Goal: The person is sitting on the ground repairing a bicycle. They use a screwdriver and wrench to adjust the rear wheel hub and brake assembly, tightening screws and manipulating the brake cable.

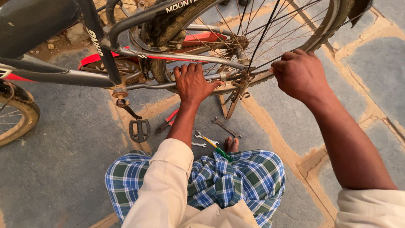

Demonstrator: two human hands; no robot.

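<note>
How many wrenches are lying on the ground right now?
3: a large wrench right of the kickstand, a middle wrench left of the foot, a small wrench lower left. Others may be hidden.

Three spanners (226, 127), one screwdriver (217, 148), one pair of pliers (166, 122), one pedal (139, 130).

Outdoor repair spot: stone paving (63, 169), bicycle (139, 55), spanners (225, 126) on ground.

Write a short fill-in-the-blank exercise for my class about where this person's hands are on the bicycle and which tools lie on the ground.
1. The left hand grips the bicycle's ____ tube beside the rear wheel.
2. The right hand rests on the wheel's ____.
3. The screwdriver on the stone floor has a ____ handle.
4. The pliers have ____ handles.

Missing words: frame; rim; green; red
</note>
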